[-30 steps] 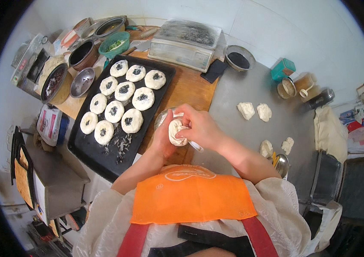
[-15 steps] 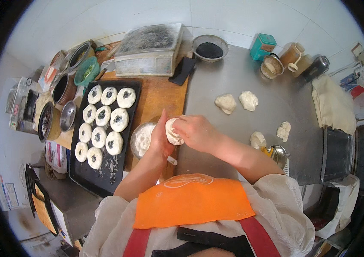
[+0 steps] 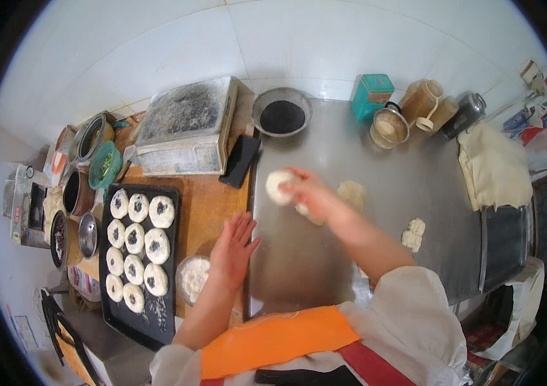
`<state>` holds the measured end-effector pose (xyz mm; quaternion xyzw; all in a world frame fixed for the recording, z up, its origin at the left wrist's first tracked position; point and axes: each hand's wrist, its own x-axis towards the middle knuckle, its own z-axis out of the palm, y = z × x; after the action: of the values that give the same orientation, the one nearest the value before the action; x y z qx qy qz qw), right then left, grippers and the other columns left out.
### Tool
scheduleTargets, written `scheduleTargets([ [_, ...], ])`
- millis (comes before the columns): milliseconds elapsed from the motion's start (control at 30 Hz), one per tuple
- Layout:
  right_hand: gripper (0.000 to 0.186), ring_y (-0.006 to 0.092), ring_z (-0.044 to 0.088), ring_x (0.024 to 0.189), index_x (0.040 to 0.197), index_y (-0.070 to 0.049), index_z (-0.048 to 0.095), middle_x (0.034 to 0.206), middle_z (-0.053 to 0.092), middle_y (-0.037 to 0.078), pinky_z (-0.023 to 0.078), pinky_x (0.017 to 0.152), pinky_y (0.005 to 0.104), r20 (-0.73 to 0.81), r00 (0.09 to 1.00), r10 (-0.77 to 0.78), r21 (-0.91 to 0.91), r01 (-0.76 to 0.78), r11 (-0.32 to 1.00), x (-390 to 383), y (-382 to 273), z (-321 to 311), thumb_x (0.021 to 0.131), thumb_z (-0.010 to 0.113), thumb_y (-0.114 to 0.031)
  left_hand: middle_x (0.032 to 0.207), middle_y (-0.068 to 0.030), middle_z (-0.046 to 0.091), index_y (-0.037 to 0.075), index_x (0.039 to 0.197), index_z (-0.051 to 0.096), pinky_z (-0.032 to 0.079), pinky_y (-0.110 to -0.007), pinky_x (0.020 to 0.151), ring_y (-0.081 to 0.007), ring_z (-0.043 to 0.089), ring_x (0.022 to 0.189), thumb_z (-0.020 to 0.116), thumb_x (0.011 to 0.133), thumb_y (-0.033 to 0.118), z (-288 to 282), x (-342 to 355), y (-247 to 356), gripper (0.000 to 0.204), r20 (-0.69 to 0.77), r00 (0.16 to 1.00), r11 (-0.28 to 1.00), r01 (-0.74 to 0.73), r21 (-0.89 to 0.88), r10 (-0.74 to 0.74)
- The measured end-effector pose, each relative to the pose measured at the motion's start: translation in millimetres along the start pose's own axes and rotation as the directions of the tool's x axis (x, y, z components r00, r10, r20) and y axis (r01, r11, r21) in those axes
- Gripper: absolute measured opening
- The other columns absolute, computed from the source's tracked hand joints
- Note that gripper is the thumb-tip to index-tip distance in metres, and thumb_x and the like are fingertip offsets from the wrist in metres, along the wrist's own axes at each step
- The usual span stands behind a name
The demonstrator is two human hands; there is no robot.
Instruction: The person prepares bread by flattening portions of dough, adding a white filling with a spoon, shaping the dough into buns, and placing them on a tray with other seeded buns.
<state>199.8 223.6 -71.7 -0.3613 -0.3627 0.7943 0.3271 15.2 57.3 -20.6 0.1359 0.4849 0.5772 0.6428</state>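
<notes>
My right hand (image 3: 305,196) grips a round, pale dough ball (image 3: 280,185) over the steel worktop (image 3: 286,257). Behind it lie dough pieces (image 3: 352,196), partly hidden by the hand and arm; a lumpy piece (image 3: 413,234) sits farther right. My left hand (image 3: 232,248) is open, fingers stretched, over the seam between wooden board and steel, beside a metal bowl of white flour (image 3: 191,276). At the left a black baking tray (image 3: 161,321) holds several dough rounds (image 3: 157,246) topped with dark bits.
A whitened scale (image 3: 186,122), black phone (image 3: 240,161) and dish of dark grains (image 3: 282,116) stand at the back. Bowls (image 3: 88,235) crowd the left. A teal tin (image 3: 370,96), brown containers (image 3: 431,103), folded cloth (image 3: 492,167) and metal pan (image 3: 505,244) line the right.
My hands have parted: the right carried the dough up over the steel worktop, while the left let go and opened. The view has shifted, with the back wall showing more.
</notes>
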Motion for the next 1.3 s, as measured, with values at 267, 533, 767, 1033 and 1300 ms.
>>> scheduleTargets([
  [267, 0.042, 0.0276, 0.061, 0.108, 0.115, -0.005, 0.065, 0.113, 0.063, 0.017, 0.051, 0.089, 0.037, -0.011, 0.789, -0.614, -0.979, 0.116, 0.166, 164.1, -101.7, -49.9, 0.074, 0.071, -0.01, 0.129, -0.0199, 0.056, 0.002, 0.136, 0.044, 0.041, -0.049, 0.104, -0.0366, 0.054, 0.12, 0.038, 0.099, 0.054, -43.1, -40.5, -1.5, 0.064, 0.029, 0.993, 0.991, 0.116, -0.072, -0.114],
  [533, 0.027, 0.0362, 0.057, 0.109, 0.103, -0.005, 0.068, 0.113, 0.058, 0.019, 0.05, 0.093, 0.0425, 0.235, 0.844, -0.481, -0.964, 0.139, -0.228, 245.1, -71.9, -55.7, 0.076, 0.064, -0.001, 0.126, -0.0224, 0.059, 0.001, 0.133, 0.047, 0.041, -0.05, 0.105, -0.0382, 0.056, 0.118, 0.042, 0.099, 0.052, -51.8, -28.8, -8.2, 0.062, 0.036, 0.984, 0.983, 0.177, -0.041, -0.176],
  [767, 0.042, 0.0311, 0.064, 0.105, 0.122, 0.0, 0.06, 0.12, 0.063, 0.016, 0.053, 0.09, 0.042, -0.267, 0.834, -0.482, -0.46, 0.33, 0.825, 186.5, -99.5, -69.6, 0.081, 0.068, -0.008, 0.125, -0.022, 0.059, 0.002, 0.132, 0.049, 0.041, -0.05, 0.104, -0.0381, 0.055, 0.118, 0.043, 0.098, 0.053, -48.4, -21.0, -4.1, 0.062, 0.069, 0.983, 0.985, 0.171, -0.031, -0.169],
  [1033, 0.056, 0.0232, 0.064, 0.105, 0.135, 0.001, 0.048, 0.124, 0.061, 0.011, 0.055, 0.089, 0.041, -0.388, 0.823, -0.415, 0.187, 0.511, 0.839, 62.5, -124.4, -192.2, 0.085, 0.072, -0.009, 0.122, -0.0249, 0.057, -0.004, 0.132, 0.044, 0.043, -0.054, 0.102, -0.0434, 0.056, 0.114, 0.043, 0.099, 0.05, -33.4, -20.7, -12.0, 0.063, 0.049, 0.982, 0.983, 0.184, 0.003, -0.184],
  [1300, 0.03, 0.033, 0.066, 0.093, 0.104, -0.009, 0.071, 0.099, 0.069, 0.018, 0.052, 0.083, 0.0415, -0.26, 0.556, -0.789, -0.95, -0.296, 0.105, 39.6, -139.0, -290.3, 0.075, 0.068, -0.008, 0.123, -0.0249, 0.059, -0.001, 0.128, 0.05, 0.044, -0.051, 0.101, -0.0404, 0.058, 0.113, 0.045, 0.099, 0.049, -9.5, -26.9, -20.9, 0.058, 0.079, 0.976, 0.978, 0.2, 0.063, -0.205],
])
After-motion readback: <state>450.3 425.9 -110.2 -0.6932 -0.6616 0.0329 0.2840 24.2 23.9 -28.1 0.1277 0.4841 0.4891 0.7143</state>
